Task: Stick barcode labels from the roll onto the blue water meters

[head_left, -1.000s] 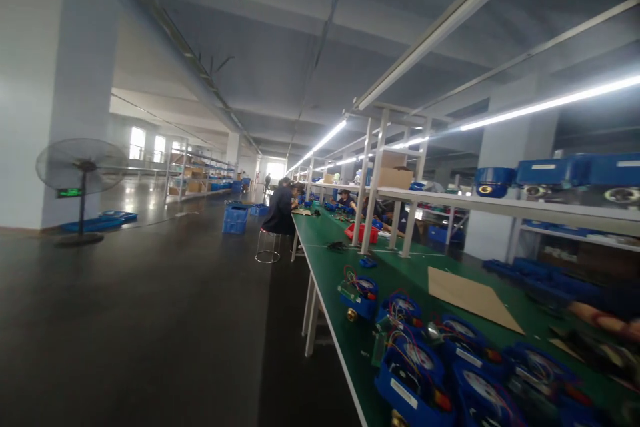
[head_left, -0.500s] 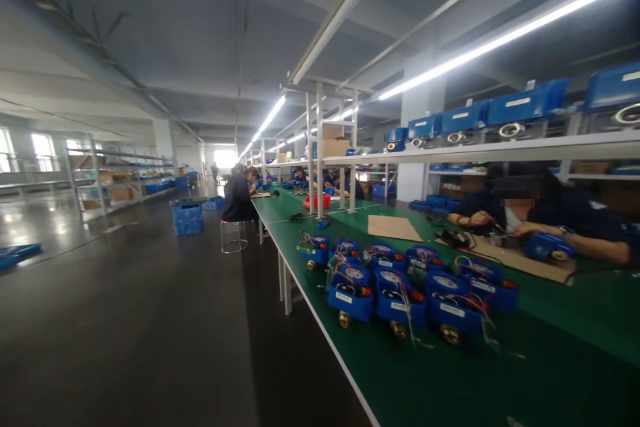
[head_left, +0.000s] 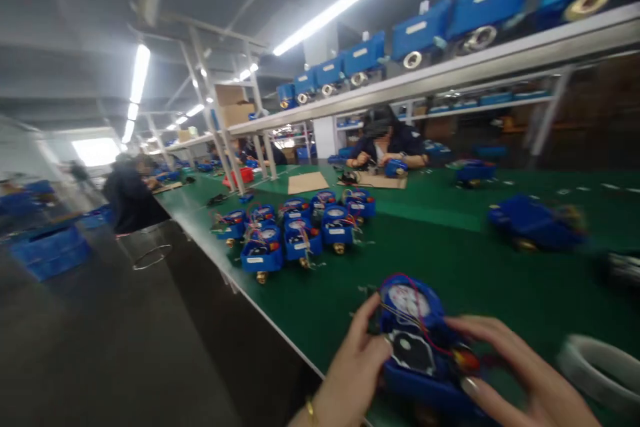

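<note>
A blue water meter (head_left: 417, 340) with a white dial and red and yellow wires lies on the green table (head_left: 440, 260) close to its near edge. My left hand (head_left: 353, 367) grips the meter's left side, thumb raised against the housing. My right hand (head_left: 520, 373) curls round its right side, fingers over the wired part. A cluster of several like blue meters (head_left: 295, 230) stands further along the table to the left.
A person (head_left: 387, 143) sits across the table over brown cardboard. Another person (head_left: 131, 193) sits on a stool at the left. A shelf (head_left: 450, 70) carries blue meters. Another blue meter (head_left: 535, 223) lies right; a white ring (head_left: 597, 370) lies near right. Blue crates (head_left: 47, 250) stand on the floor.
The view swung right and down from the hall to the table in front of me. Both my hands and the held meter came into view; the meter cluster shifted left and further off.
</note>
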Demonstrator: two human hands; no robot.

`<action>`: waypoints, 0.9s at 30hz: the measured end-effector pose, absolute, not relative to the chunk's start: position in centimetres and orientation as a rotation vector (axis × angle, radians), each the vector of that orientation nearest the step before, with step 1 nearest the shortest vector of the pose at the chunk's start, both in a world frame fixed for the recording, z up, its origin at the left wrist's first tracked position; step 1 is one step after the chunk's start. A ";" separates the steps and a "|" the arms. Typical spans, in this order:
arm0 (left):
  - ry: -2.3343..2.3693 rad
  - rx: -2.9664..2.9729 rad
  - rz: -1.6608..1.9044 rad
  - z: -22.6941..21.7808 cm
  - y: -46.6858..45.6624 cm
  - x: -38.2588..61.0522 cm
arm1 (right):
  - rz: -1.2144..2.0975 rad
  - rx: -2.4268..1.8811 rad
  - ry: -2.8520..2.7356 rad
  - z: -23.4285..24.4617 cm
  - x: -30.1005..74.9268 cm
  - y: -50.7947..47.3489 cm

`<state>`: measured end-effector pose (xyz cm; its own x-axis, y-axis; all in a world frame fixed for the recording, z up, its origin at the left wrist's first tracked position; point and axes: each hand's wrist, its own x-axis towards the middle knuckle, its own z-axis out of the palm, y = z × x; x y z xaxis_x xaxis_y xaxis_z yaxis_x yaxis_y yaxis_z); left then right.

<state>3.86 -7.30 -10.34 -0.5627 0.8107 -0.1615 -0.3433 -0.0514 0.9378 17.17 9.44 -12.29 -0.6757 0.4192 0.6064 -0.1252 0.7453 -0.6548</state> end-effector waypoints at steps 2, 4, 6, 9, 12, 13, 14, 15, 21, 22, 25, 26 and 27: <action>1.342 0.549 1.732 -9.8 -7.4 3.9 | 0.958 -0.253 -2.215 -11.4 18.3 9.2; 1.333 0.559 1.693 -9.6 -7.3 3.6 | 1.039 -0.266 -2.239 -10.4 18.4 9.1; 1.335 0.558 1.647 -9.6 -7.2 3.3 | 1.099 -0.272 -2.235 -9.6 18.2 9.1; 1.345 0.566 1.604 -9.4 -7.3 3.2 | 1.141 -0.279 -2.216 -9.2 18.0 8.9; 1.400 0.607 1.628 -9.1 -7.4 3.2 | 1.134 -0.281 -2.214 -9.5 18.1 8.9; 1.429 0.614 1.646 -9.1 -7.4 3.2 | 1.129 -0.283 -2.211 -9.6 18.2 8.9; 1.455 0.609 1.675 -9.2 -7.4 3.2 | 1.123 -0.286 -2.207 -9.8 18.2 8.9; 1.479 0.585 1.713 -9.4 -7.4 3.1 | 1.115 -0.289 -2.201 -10.0 18.2 9.0; 1.501 0.384 1.972 -10.9 -6.8 2.9 | 0.997 -0.288 -2.203 -10.8 18.1 9.3; 1.519 0.398 1.999 -11.1 -6.6 2.7 | 0.966 -0.285 -2.204 -10.8 18.0 9.4; 1.642 0.467 2.051 -11.2 -5.8 2.1 | 0.862 -0.249 -2.200 -11.6 18.1 10.0; 1.683 0.481 2.056 -11.2 -5.6 1.8 | 0.832 -0.236 -2.193 -12.1 18.2 10.3; 1.717 0.487 2.057 -11.1 -5.3 1.6 | 0.811 -0.224 -2.182 -12.7 18.4 10.6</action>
